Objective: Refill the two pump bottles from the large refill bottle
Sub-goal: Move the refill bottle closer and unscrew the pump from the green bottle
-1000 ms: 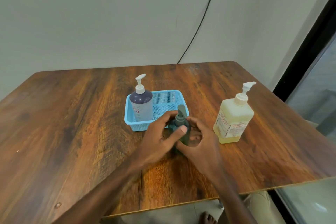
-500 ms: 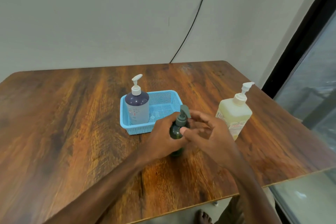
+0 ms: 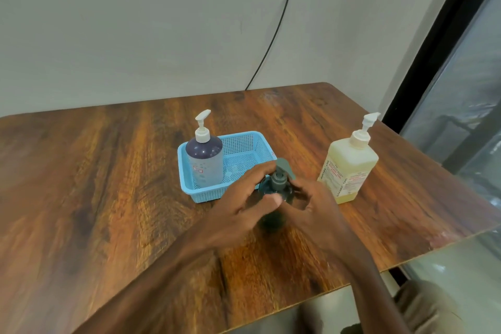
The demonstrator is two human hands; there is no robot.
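Note:
A small dark green pump bottle with a grey-green pump head stands on the wooden table in front of the basket. My left hand grips its body from the left. My right hand curls round its right side just below the collar. A second pump bottle, dark purple with a white pump, stands upright in the left half of a blue mesh basket. The large refill bottle, pale yellow with a white pump and red-printed label, stands to the right, apart from my hands.
A black cable runs down the grey wall to the table's back edge. A dark window frame rises at the right. The table's front-right edge lies close to the refill bottle and my right forearm.
My right hand dropped from the pump collar to the bottle's right side. The camera view shifted slightly; the green bottle stays in front of the basket, held by my left hand.

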